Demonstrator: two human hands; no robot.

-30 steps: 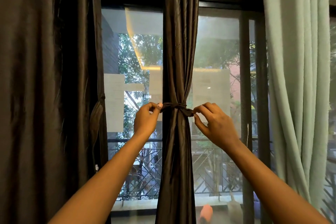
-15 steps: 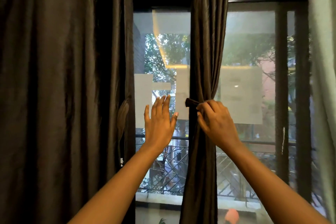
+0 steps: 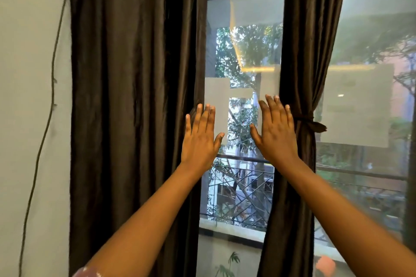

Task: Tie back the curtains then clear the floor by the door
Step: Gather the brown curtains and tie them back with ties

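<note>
Both hands now off the knotted tie [image 3: 309,120], the left hand [image 3: 201,139] and right hand [image 3: 276,132] spread flat, heading toward the still-loose brown curtain [image 3: 135,108] at the window's left edge.

Hidden and cut-off parts

The right hand [image 3: 275,132] covers part of the tied curtain [image 3: 299,56]; the loose curtain [image 3: 126,96] runs off top and bottom edges.

wall [image 3: 29,74]: pale green | window [image 3: 245,56]: daylight, trees | balcony railing [image 3: 243,189]: dark metal
</note>
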